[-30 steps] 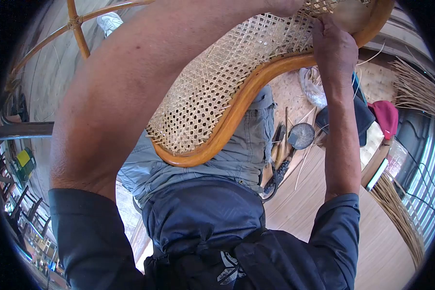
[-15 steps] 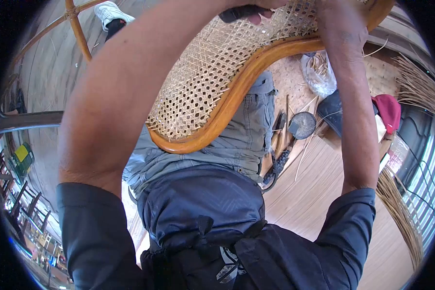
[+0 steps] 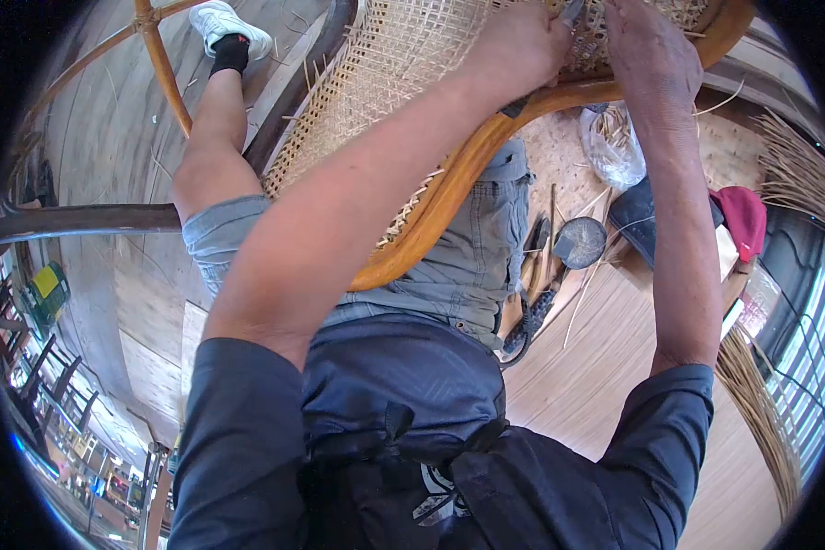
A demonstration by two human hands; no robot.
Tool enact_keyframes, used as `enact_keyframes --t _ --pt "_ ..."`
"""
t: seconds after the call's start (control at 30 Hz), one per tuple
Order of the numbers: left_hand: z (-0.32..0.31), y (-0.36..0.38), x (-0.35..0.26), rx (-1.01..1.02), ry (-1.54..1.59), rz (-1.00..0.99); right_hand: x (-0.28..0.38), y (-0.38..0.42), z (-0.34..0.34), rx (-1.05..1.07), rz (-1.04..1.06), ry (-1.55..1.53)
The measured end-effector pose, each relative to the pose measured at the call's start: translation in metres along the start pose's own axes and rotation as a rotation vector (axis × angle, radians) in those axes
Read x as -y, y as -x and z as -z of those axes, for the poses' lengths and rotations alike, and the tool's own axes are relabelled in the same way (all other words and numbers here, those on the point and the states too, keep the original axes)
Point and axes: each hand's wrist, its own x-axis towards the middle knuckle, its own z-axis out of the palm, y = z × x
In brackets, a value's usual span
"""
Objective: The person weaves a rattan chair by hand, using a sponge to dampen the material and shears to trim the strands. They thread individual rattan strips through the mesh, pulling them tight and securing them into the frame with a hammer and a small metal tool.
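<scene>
Left hand (image 3: 525, 48) closed round metal tool (image 3: 573, 11); right hand (image 3: 654, 53) pinched at cane panel (image 3: 412, 46); left forearm (image 3: 371, 174) across panel; plastic bag (image 3: 616, 163) nearby.

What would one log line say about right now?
left hand: over cane, grey tip at its fingers | right hand: beside left hand, at cane | frame: over lap | bag: beyond frame

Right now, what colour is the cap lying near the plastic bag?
The cap is dark red, seen best in the head view.
</scene>
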Motion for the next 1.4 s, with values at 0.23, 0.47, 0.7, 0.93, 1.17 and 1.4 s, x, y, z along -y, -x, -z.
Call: enact_keyframes --t 0.23,0.47,0.7,0.93,1.17,1.4 --pt "-0.005 0.009 -0.028 -0.163 0.535 0.252 0.02 -0.003 0.009 -0.007 -0.083 0.025" --pt "0.032 -0.02 -0.031 0.094 0.04 0.44 0.005 -0.007 0.018 0.135 -0.138 0.031" --pt "0.038 0.028 0.026 -0.019 -0.345 0.326 -0.009 -0.001 0.067 0.044 -0.175 -0.116" --pt "0.087 0.095 0.001 -0.062 -0.16 0.206 0.044 0.013 0.024 0.111 0.302 -0.67" --pt "0.054 0.021 0.01 0.086 -0.329 0.044 0.011 0.02 0.011 0.065 0.057 -0.392" --pt "0.048 -0.008 0.002 0.098 -0.454 -0.003 0.009 0.014 0.011 0.099 -0.044 -0.305"
